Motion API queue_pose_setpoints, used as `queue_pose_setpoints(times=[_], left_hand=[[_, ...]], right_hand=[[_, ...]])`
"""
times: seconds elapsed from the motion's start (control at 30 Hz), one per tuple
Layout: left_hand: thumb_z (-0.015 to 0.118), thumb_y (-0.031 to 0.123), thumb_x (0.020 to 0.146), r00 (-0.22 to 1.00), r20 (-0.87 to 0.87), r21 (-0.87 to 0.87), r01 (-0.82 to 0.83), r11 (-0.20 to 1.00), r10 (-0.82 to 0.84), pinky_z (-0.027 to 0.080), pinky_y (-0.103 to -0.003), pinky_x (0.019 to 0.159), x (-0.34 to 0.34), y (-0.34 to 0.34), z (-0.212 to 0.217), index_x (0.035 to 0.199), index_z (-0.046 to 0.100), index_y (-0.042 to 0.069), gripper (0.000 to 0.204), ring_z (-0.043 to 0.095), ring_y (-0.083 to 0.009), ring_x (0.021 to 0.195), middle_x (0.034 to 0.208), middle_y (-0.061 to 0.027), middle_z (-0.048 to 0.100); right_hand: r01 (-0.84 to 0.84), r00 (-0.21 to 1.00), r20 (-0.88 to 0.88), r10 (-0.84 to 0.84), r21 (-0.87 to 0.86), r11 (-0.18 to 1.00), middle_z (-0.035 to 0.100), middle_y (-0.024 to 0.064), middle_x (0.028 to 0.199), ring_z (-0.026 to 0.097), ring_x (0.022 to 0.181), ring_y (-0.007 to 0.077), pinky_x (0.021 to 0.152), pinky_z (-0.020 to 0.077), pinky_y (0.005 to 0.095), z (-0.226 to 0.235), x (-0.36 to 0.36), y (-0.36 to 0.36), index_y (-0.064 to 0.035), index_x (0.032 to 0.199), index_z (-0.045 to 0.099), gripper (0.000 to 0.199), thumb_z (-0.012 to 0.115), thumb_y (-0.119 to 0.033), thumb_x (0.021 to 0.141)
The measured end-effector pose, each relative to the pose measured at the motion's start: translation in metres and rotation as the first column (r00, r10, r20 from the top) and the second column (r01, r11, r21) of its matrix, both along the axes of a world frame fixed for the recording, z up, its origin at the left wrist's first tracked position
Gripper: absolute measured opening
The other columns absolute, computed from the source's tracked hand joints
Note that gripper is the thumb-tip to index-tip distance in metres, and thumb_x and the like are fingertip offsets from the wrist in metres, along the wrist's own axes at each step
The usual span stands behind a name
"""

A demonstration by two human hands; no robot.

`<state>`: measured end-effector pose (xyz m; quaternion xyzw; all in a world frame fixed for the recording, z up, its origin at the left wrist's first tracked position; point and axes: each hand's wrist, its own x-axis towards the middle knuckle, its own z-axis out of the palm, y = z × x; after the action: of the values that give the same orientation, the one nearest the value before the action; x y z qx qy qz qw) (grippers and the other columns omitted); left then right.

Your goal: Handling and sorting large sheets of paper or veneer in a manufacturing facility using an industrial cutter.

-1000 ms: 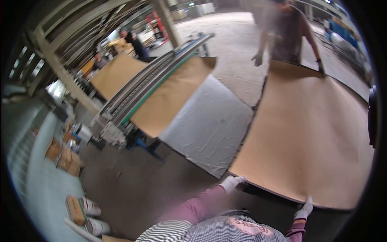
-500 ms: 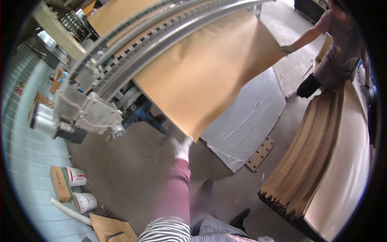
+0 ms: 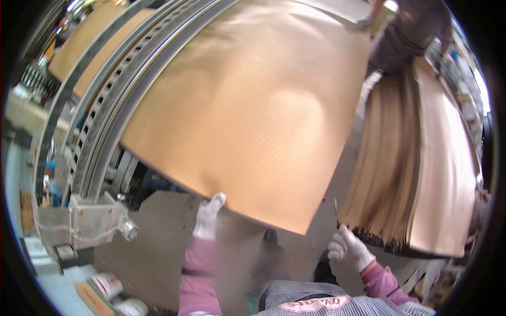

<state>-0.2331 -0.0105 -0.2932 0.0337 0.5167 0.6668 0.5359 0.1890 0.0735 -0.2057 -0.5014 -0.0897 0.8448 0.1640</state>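
Veneer sheet [image 3: 253, 110], thin and tan, fills the centre and upper middle of the frame, coming off the roller machine [image 3: 105, 121] at upper left. The left hand [image 3: 208, 216], white-gloved, arm stretched straight up from the lower edge, grips its near edge. The right hand [image 3: 349, 247], at lower right, hangs loosely curled and holds nothing, just beside the veneer stack [image 3: 390, 174]. 1 co-worker [image 3: 411, 31] stands at upper right.
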Motion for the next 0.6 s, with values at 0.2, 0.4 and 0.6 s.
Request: queue_pose_setpoints(times=[0.2,0.4,0.6], left_hand=[[0.063,0.031,0.089,0.878,-0.436,-0.251,0.093,0.963,-0.199,0.042,-0.029,0.059,0.079,-0.002,0.121,0.073,0.065,0.002,0.033,0.051,-0.0098,0.064,0.066,0.0024,0.055],[0.061,0.023,0.089,0.936,-0.298,-0.219,0.125,0.968,-0.189,0.053,-0.032,0.084,0.144,-0.025,0.127,0.110,0.057,-0.003,0.033,0.067,-0.0217,0.087,0.090,-0.0104,0.066],[0.066,0.017,0.074,-0.393,-0.810,-0.429,-0.111,0.897,-0.436,0.036,-0.048,0.100,0.250,-0.071,0.236,0.130,0.041,0.003,0.063,0.036,-0.0386,0.125,0.126,-0.0167,0.046]], right_hand=[[-0.040,0.999,0.037,0.027,0.441,0.896,0.059,0.0101,0.115,0.059,0.104,0.0233,0.089,0.0478,0.0372,0.101,0.006,0.010,0.0007,0.123,0.051,0.049,0.059,-0.032,0.087],[-0.596,0.801,0.594,0.072,0.781,0.187,0.064,0.0127,0.093,0.062,0.083,0.0292,0.075,0.0478,0.0413,0.145,0.064,-0.018,-0.0025,0.108,0.059,0.026,0.060,-0.013,0.084],[-0.489,0.872,0.488,-0.048,0.857,-0.162,0.063,0.0152,0.092,0.062,0.082,0.0305,0.074,0.0486,0.0409,0.165,0.135,-0.020,-0.0010,0.109,0.058,0.025,0.056,-0.010,0.086]])
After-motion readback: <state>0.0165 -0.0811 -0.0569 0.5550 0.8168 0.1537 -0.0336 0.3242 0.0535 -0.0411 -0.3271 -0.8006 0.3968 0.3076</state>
